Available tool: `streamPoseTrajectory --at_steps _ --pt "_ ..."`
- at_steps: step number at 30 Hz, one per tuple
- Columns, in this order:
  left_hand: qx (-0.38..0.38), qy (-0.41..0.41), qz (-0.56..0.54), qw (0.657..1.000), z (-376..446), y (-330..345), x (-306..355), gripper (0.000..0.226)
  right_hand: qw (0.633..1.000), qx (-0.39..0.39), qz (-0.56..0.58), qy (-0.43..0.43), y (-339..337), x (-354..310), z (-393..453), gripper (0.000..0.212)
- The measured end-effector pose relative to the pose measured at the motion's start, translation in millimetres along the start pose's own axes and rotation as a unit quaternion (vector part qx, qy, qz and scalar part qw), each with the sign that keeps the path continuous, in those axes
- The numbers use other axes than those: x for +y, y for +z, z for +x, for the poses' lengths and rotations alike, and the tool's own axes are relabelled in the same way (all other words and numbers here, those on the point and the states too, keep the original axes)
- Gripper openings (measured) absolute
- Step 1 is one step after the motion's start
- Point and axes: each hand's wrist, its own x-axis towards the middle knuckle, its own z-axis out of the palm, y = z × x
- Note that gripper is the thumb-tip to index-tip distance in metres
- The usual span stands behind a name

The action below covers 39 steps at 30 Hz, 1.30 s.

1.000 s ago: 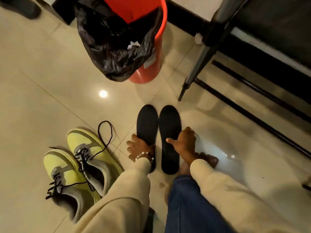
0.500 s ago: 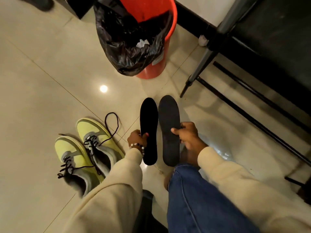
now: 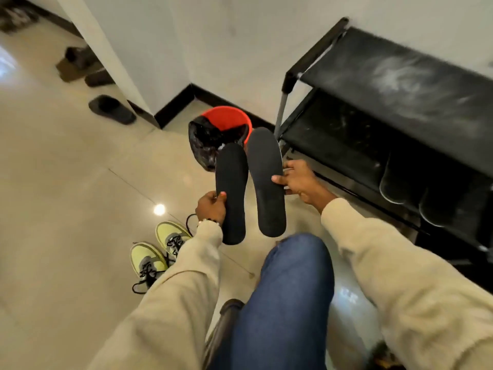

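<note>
Glossy tiled floor (image 3: 66,196), black shoe rack (image 3: 400,84), and above them the left insole (image 3: 231,193) and right insole (image 3: 266,182), 1 in each hand.

The floor is pale, smooth and reflective and meets a white wall (image 3: 213,44) with dark skirting. The dusty shoe rack stands to the right, a red bin (image 3: 226,117) with a black liner (image 3: 202,142) sits in the corner, and 2 yellow-green sneakers (image 3: 172,236) lie unlaced at the left. Both insoles are held toe-up in front of the bin, just beside each other and not touching. They look light, thin and bendy, unlikely to break, with a fabric face that should not slip. A pinch at the side edge near the middle looks enough. The left hand (image 3: 210,208) grips its insole's outer edge between thumb and fingers, and the right hand (image 3: 298,180) pinches the other insole the same way.
</note>
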Motion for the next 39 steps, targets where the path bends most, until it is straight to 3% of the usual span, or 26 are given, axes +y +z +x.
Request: streamPoseTrajectory --at_steps 5,10,14,20,31,36,39 --pt "0.008 0.039 -0.065 0.997 -38.7 -17.0 36.3 0.035 0.994 0.074 0.055 -0.052 -13.7 -20.2 -60.8 0.015" --pt "-0.029 0.048 -0.095 0.994 -61.9 -1.9 53.0 0.025 0.975 0.137 0.166 -0.056 -37.5 -3.8 -102.1 0.015" --pt "-0.077 0.069 -0.081 0.991 -81.8 23.2 78.0 0.022 0.945 0.194 0.262 -0.029 -67.3 15.0 -117.4 0.019" --pt "-0.155 0.128 -0.017 0.979 -81.9 89.7 123.7 0.032 0.922 0.266 0.282 -0.025 -122.9 41.3 -106.4 0.025" --pt "-0.161 0.172 0.031 0.971 -2.3 201.8 190.8 0.032 0.901 0.372 0.221 -0.009 -197.4 41.8 1.6 0.023" --pt "-0.164 0.176 0.061 0.969 36.8 229.0 193.4 0.031 0.917 0.389 0.086 -0.001 -210.2 41.4 31.3 0.04" --pt "-0.152 0.182 0.077 0.968 46.4 239.0 192.5 0.03 0.927 0.371 -0.055 -0.003 -213.2 45.9 47.8 0.045"
